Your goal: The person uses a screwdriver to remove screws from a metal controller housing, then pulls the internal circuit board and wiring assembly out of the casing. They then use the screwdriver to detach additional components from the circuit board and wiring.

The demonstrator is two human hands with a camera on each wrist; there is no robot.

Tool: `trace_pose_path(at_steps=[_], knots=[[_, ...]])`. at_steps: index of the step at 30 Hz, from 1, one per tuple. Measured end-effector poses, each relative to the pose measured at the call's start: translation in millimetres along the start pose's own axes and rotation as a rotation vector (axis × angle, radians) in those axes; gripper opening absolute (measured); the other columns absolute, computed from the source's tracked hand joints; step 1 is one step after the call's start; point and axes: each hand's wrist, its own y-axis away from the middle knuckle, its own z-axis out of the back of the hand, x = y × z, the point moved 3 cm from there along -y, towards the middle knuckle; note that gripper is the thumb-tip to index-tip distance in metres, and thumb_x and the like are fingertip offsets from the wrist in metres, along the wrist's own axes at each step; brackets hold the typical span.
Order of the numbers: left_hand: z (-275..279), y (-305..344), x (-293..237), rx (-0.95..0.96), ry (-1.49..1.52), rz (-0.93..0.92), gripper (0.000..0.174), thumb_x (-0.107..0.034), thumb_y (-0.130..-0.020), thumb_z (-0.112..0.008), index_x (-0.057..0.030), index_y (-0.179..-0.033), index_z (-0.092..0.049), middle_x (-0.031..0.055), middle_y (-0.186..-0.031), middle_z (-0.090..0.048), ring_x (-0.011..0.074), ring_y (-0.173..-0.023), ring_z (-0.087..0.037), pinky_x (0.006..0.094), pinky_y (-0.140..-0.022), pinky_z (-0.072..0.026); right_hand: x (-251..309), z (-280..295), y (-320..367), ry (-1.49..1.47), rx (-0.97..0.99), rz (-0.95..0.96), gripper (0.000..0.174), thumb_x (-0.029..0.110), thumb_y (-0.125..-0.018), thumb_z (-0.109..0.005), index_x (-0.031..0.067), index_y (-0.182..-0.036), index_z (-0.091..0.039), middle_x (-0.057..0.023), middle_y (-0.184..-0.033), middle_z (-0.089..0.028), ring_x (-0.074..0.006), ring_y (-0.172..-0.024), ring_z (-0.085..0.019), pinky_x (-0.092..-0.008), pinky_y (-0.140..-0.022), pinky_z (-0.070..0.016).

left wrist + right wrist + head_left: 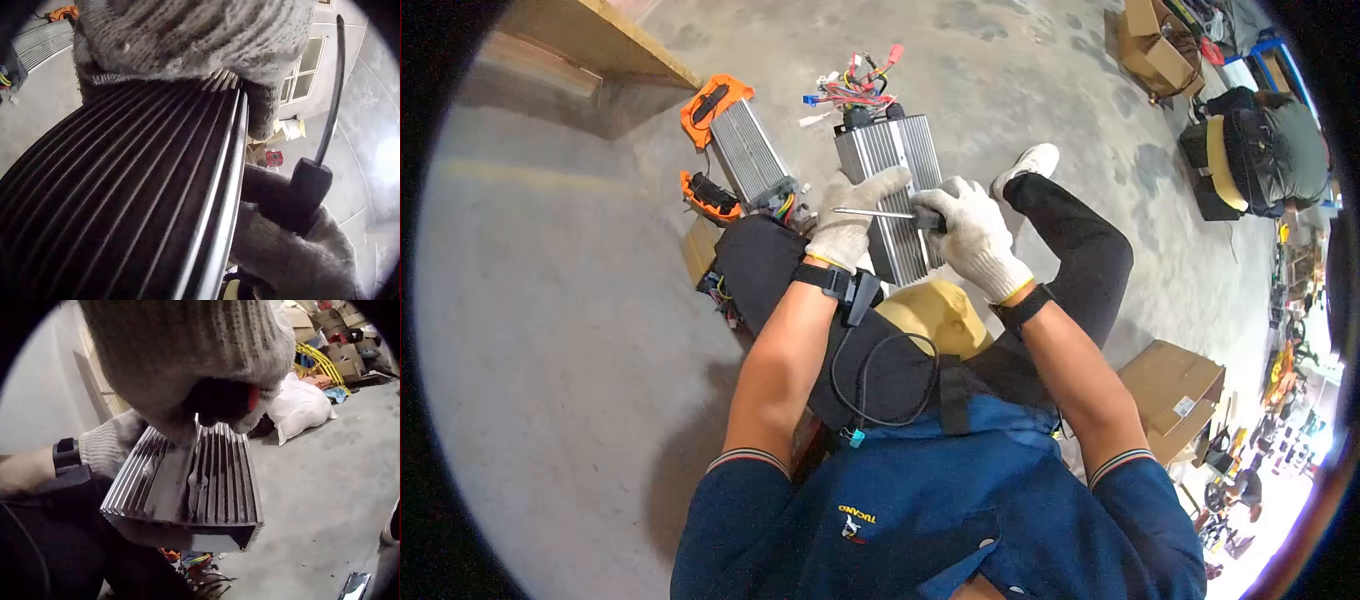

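Note:
A finned aluminium controller box [888,150] is held upright in front of my lap, its bundle of coloured wires [855,95] pointing away from me. My gloved left hand [845,218] grips the box along its left side; in the left wrist view the glove [194,37] wraps over the fins to the edge. In my gloved right hand [978,238] is a screwdriver [875,212], its black handle in the fist and its bare shaft pointing left across the box. From the right wrist, the ribbed face [172,481] shows under that fist.
Beside my left knee lies another finned box [750,155] with orange-and-black end pieces [712,108] and wires. A wooden frame [590,50] stands at the upper left. Cardboard boxes [1170,395] are on the right, and another person [1285,150] is at the far right.

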Motion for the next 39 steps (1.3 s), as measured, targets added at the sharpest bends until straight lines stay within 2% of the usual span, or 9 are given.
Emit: trace_pose_path(at_steps=[8, 11, 21, 30, 32, 33, 36, 37, 39], knots=[[-4, 3, -10, -0.025, -0.063, 0.025, 0.035, -0.019, -0.085, -0.091, -0.0022, -0.114, -0.08, 0.0082, -0.102, -0.082, 0.0178, -0.084, -0.078, 0.0358, -0.075, -0.0628, -5, -8, -8, 0.068, 0.085, 0.048, 0.034, 0.01, -0.08, -0.08, 0.0158, -0.113, -0.075, -0.0117, -0.11, -0.067, -0.0391, -0.108, -0.065, -0.0496, -0.091, -0.0575], [3, -3, -2, -0.006, -0.102, 0.056, 0.04, -0.014, -0.086, -0.088, -0.0017, -0.122, -0.075, 0.012, -0.107, -0.08, 0.0243, -0.087, -0.078, 0.0438, -0.075, -0.0661, -4, -8, -7, 0.07, 0.094, 0.059, 0.033, 0.01, -0.079, -0.08, 0.0134, -0.112, -0.073, -0.0116, -0.111, -0.066, -0.0391, -0.109, -0.065, -0.0497, -0.092, -0.0576], [4, -5, 0, -0.01, -0.125, 0.046, 0.04, -0.016, -0.085, -0.091, -0.0009, -0.12, -0.077, 0.0134, -0.104, -0.08, 0.0247, -0.082, -0.078, 0.0442, -0.073, -0.0661, 0, -8, -11, 0.086, 0.155, 0.065, 0.033, 0.01, -0.078, -0.081, 0.0083, -0.109, -0.072, -0.0118, -0.111, -0.066, -0.0381, -0.112, -0.064, -0.0474, -0.095, -0.0572], [4, -6, -7, 0.019, -0.306, -0.049, 0.04, -0.019, -0.085, -0.091, 0.0002, -0.118, -0.078, 0.0099, -0.102, -0.081, 0.0203, -0.083, -0.078, 0.0366, -0.075, -0.0637, -2, -7, -11, 0.043, 0.12, 0.101, 0.029, 0.012, -0.079, -0.08, 0.008, -0.107, -0.072, -0.0136, -0.106, -0.064, -0.038, -0.108, -0.063, -0.0496, -0.093, -0.0558], [10, -11, -7, -0.11, -0.737, 0.006, 0.038, -0.018, -0.085, -0.091, -0.0008, -0.116, -0.079, 0.0098, -0.101, -0.082, 0.0196, -0.083, -0.077, 0.0357, -0.075, -0.0632, -2, 3, -10, -0.069, 0.035, -0.063, 0.024, 0.014, -0.084, -0.079, 0.0066, -0.107, -0.073, -0.0148, -0.106, -0.068, -0.0385, -0.104, -0.067, -0.0481, -0.091, -0.0564], [8, -6, -11, -0.113, -0.738, 0.008, 0.038, -0.018, -0.085, -0.091, -0.0008, -0.116, -0.079, 0.0098, -0.101, -0.082, 0.0196, -0.083, -0.077, 0.0357, -0.075, -0.0632, -1, 5, -8, -0.072, 0.037, -0.062, 0.024, 0.014, -0.084, -0.079, 0.0066, -0.107, -0.073, -0.0148, -0.106, -0.068, -0.0385, -0.104, -0.067, -0.0481, -0.091, -0.0564], [2, 4, -18, -0.082, -0.481, -0.073, 0.037, -0.018, -0.086, -0.089, 0.0, -0.117, -0.078, 0.0105, -0.102, -0.081, 0.0194, -0.084, -0.077, 0.036, -0.076, -0.0636, -31, 5, 7, -0.247, -0.119, -0.398, 0.029, 0.028, -0.094, -0.077, 0.0051, -0.112, -0.075, -0.0187, -0.101, -0.076, -0.0372, -0.093, -0.076, -0.0437, -0.086, -0.0587], [4, 3, -15, -0.067, -0.365, -0.036, 0.039, -0.018, -0.087, -0.089, 0.0005, -0.12, -0.077, 0.0109, -0.103, -0.081, 0.0199, -0.085, -0.078, 0.0361, -0.077, -0.0639, -41, 3, 11, -0.249, -0.119, -0.403, 0.029, 0.028, -0.094, -0.077, 0.0051, -0.112, -0.075, -0.0187, -0.101, -0.076, -0.0372, -0.093, -0.076, -0.0437, -0.086, -0.0587], [2, 4, -11, -0.042, -0.25, 0.005, 0.041, -0.018, -0.087, -0.088, 0.0009, -0.122, -0.075, 0.0114, -0.105, -0.08, 0.0204, -0.086, -0.078, 0.0362, -0.078, -0.0642, -69, -7, 30, -0.319, 0.032, -0.769, 0.035, 0.035, -0.093, -0.075, 0.0068, -0.114, -0.076, -0.0169, -0.087, -0.076, -0.0348, -0.085, -0.077, -0.0433, -0.081, -0.0589]])
